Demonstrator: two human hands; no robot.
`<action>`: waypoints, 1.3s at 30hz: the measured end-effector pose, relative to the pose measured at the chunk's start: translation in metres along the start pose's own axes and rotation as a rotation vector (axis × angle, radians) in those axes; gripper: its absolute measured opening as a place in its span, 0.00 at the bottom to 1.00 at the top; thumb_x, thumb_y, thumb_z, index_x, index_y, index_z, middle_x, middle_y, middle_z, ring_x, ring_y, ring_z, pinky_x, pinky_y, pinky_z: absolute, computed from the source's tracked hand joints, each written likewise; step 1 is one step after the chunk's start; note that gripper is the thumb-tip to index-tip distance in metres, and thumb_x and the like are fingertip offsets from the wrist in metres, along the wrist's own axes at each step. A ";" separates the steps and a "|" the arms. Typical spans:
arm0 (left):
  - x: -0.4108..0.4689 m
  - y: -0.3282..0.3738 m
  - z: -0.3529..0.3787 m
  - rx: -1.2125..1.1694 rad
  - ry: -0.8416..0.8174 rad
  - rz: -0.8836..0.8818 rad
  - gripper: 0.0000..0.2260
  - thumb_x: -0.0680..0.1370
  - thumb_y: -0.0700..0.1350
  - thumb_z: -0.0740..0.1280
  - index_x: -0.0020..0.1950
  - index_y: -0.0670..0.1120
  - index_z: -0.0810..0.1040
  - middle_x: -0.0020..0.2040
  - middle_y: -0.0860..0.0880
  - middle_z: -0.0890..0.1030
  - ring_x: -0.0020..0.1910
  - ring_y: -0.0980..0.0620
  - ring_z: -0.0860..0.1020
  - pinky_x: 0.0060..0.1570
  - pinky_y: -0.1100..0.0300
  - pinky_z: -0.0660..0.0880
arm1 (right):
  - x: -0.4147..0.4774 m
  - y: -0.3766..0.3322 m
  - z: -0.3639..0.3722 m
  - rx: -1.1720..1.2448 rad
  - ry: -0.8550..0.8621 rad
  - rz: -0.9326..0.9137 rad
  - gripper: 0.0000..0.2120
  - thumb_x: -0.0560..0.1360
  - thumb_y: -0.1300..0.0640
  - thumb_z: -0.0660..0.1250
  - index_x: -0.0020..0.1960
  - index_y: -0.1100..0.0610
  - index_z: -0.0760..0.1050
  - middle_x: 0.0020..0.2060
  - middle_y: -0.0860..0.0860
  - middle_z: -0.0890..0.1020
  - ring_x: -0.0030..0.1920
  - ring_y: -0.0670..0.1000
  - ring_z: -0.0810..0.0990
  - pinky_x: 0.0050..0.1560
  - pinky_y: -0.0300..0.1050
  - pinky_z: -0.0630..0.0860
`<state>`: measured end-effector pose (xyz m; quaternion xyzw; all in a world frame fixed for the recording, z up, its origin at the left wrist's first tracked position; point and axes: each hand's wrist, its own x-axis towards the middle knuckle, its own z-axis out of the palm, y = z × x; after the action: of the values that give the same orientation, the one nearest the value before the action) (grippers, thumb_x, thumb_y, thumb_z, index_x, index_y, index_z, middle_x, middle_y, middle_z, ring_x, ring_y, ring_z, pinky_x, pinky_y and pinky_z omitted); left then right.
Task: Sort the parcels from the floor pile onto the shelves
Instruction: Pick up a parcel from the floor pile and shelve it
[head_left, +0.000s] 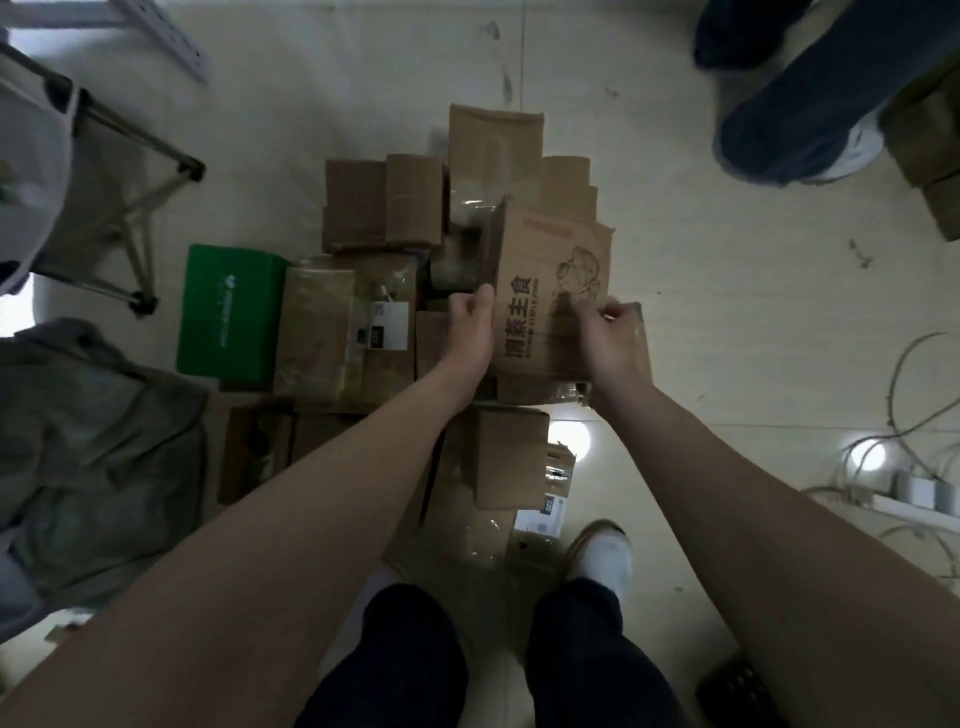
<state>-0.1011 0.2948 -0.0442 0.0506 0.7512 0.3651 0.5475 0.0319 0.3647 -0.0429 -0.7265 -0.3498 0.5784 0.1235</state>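
Observation:
A pile of brown cardboard parcels (384, 208) lies on the pale floor in front of me. On top, a printed cardboard box (550, 280) with dark characters and a drawn figure is gripped from both sides. My left hand (470, 327) clasps its left edge, thumb on top. My right hand (610, 338) holds its right near corner. A green box (228, 317) lies at the pile's left side. A taped parcel with a white label (343, 332) sits beside it. No shelves are visible.
A folding stool frame (130, 208) and grey cloth (93, 457) are at left. Another person's dark trouser leg and shoe (800, 119) stand at upper right. Cables and a power strip (904, 493) lie at right. My own feet (602, 551) touch the pile's near edge.

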 end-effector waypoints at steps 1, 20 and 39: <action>-0.006 0.005 -0.006 -0.005 0.012 0.027 0.16 0.84 0.59 0.55 0.62 0.48 0.69 0.59 0.46 0.78 0.59 0.46 0.77 0.61 0.42 0.76 | -0.006 -0.003 -0.004 0.029 0.000 0.003 0.24 0.80 0.47 0.71 0.69 0.57 0.67 0.62 0.53 0.78 0.60 0.53 0.79 0.66 0.52 0.76; -0.260 0.238 -0.214 -0.277 -0.185 0.180 0.22 0.82 0.66 0.58 0.69 0.55 0.76 0.61 0.48 0.83 0.60 0.43 0.81 0.61 0.36 0.77 | -0.308 -0.240 -0.016 0.029 -0.629 -0.207 0.49 0.61 0.20 0.72 0.74 0.46 0.72 0.66 0.52 0.82 0.65 0.59 0.82 0.63 0.68 0.78; -0.587 0.375 -0.300 -0.427 0.007 0.493 0.32 0.67 0.55 0.80 0.68 0.54 0.72 0.62 0.42 0.83 0.66 0.35 0.78 0.65 0.28 0.70 | -0.553 -0.423 -0.096 -0.003 -0.806 -0.496 0.20 0.82 0.39 0.65 0.68 0.50 0.77 0.65 0.56 0.83 0.57 0.57 0.82 0.55 0.56 0.82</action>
<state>-0.2488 0.1407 0.6840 0.1139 0.6249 0.6361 0.4381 -0.0816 0.3325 0.6496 -0.3389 -0.5337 0.7668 0.1110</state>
